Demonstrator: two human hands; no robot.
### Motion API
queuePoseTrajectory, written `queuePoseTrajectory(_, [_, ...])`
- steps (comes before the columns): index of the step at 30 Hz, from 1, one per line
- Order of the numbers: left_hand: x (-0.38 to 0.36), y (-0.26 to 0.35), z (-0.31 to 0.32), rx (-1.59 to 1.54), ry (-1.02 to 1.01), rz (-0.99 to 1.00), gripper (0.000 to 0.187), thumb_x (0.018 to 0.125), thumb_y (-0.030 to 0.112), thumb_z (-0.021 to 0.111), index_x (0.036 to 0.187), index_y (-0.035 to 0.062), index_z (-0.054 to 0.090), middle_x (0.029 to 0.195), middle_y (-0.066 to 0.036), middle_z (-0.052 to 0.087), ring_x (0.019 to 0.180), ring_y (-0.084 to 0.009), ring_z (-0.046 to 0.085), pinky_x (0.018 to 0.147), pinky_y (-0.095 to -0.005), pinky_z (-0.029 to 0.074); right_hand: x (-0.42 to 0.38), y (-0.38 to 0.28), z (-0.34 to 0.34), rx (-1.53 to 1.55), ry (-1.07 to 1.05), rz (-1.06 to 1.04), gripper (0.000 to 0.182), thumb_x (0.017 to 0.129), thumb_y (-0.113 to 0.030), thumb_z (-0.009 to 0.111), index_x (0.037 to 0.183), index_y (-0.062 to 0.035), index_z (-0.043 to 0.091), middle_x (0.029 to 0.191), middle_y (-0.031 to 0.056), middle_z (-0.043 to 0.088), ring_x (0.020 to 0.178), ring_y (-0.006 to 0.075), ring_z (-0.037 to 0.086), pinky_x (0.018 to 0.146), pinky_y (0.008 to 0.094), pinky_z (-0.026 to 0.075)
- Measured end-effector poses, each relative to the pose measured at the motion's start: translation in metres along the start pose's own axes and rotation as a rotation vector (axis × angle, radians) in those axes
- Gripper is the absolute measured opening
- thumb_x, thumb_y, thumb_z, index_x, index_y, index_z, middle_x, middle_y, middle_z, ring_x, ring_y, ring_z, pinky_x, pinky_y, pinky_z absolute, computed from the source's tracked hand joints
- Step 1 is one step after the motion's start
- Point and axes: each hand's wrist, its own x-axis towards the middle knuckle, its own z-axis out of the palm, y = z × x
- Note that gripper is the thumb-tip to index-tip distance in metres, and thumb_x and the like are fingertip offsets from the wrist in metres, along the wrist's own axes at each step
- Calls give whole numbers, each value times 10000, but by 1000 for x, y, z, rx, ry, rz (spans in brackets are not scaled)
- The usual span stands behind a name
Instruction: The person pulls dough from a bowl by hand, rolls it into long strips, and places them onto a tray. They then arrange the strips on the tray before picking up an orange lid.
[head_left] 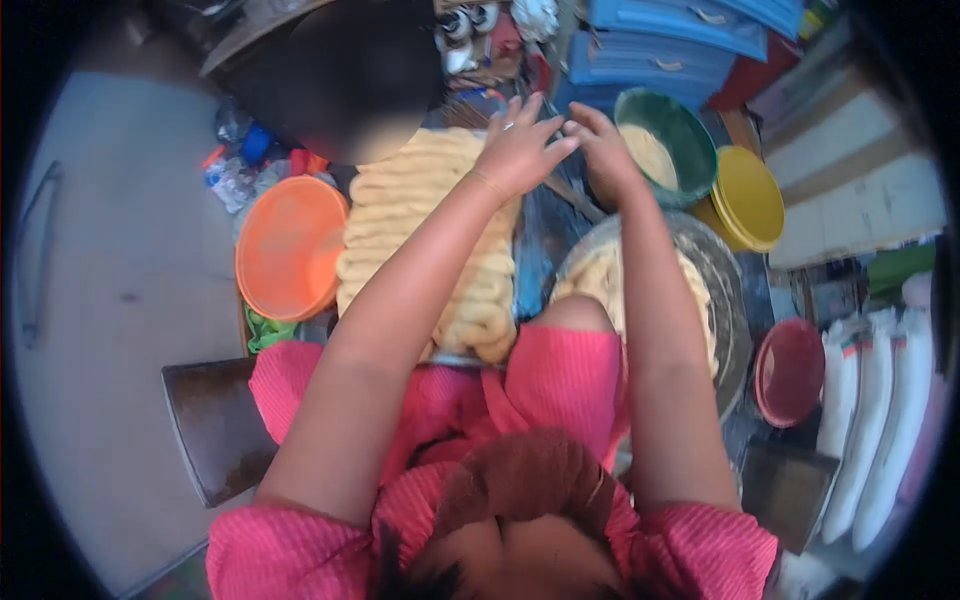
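My left hand [522, 150], with a ring on one finger, is over the far right corner of a tray of dough. Its fingers are spread and hold nothing. Close beside it, my right hand [603, 150] has thumb and forefinger apart, with nothing visible in it; its other fingers are partly hidden. The two hands almost meet at the fingertips. Long pale dough ropes [385, 230] lie side by side in the tray, looped at the near end. A large metal basin [738, 300] under my right forearm holds more dough [600, 280].
A green bowl [700, 130] with pale powder or crumbs stands right of my hands, beside a yellow lidded tub [755, 200]. An orange round lid or tub [290, 250] is left of the tray. A red bowl [790, 372] stands right; blue drawers [650, 60] are behind.
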Motion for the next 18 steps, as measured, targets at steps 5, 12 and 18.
queuePoseTrajectory(5, [13,161,44,-121,-28,258,537,827,501,440,1146,88,565,1370,-222,295,1299,-367,217,1036,-479,173,-120,32,-124,-73,-27,207,528,851,-253,514,1299,-13,369,1279,104,434,1162,191,409,966,311,325])
queuePoseTrajectory(12, [-76,248,156,-36,-493,293,558,772,462,539,1184,86,533,1399,-184,257,1314,-354,178,1035,-533,141,-354,251,-286,-531,278,858,651,778,-275,580,1306,8,327,1231,176,480,1124,268,471,951,340,348])
queuePoseTrajectory(18, [-64,219,165,262,-1330,264,551,757,380,587,1205,71,501,1187,-154,528,1104,-312,496,921,-422,384,-460,303,-234,-671,631,970,759,661,-327,699,1255,27,384,1197,225,481,1100,308,484,905,366,412])
